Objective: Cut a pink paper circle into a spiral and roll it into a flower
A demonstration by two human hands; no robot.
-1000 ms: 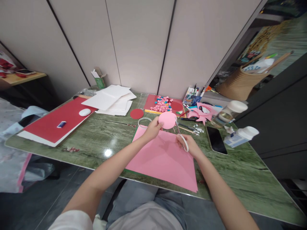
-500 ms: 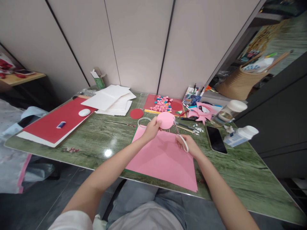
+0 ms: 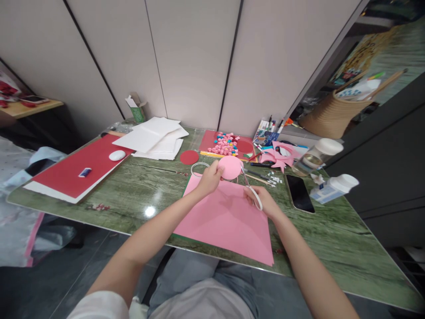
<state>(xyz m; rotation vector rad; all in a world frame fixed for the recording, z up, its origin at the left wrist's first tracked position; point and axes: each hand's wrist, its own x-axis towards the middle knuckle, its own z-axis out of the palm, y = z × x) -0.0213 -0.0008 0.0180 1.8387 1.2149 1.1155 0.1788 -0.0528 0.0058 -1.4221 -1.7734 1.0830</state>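
Note:
Between thumb and fingers, my left hand (image 3: 211,178) pinches a pink paper circle (image 3: 231,168) by its left edge. Closed around the white handles of a pair of scissors (image 3: 255,198) is my right hand (image 3: 261,200). The scissor blades point up and touch the circle's right edge; whether paper lies between them I cannot tell. Below both hands, large pink paper sheets (image 3: 226,226) lie on the green table (image 3: 146,190). A white ring (image 3: 200,164) sits just beyond my left hand, partly hidden by it. A red paper circle (image 3: 189,157) lies farther left.
Pink paper scraps (image 3: 276,156), a phone (image 3: 299,193), a clear bottle (image 3: 317,156) and a white bottle (image 3: 334,188) stand or lie at right. Small pink and blue pieces (image 3: 226,144) are heaped at the back. White sheets (image 3: 156,135) and a red board (image 3: 78,166) occupy the left.
The pink circle and both hands have shifted very slightly to the right. The scissors still touch the circle's right edge, with their blades a little more closed.

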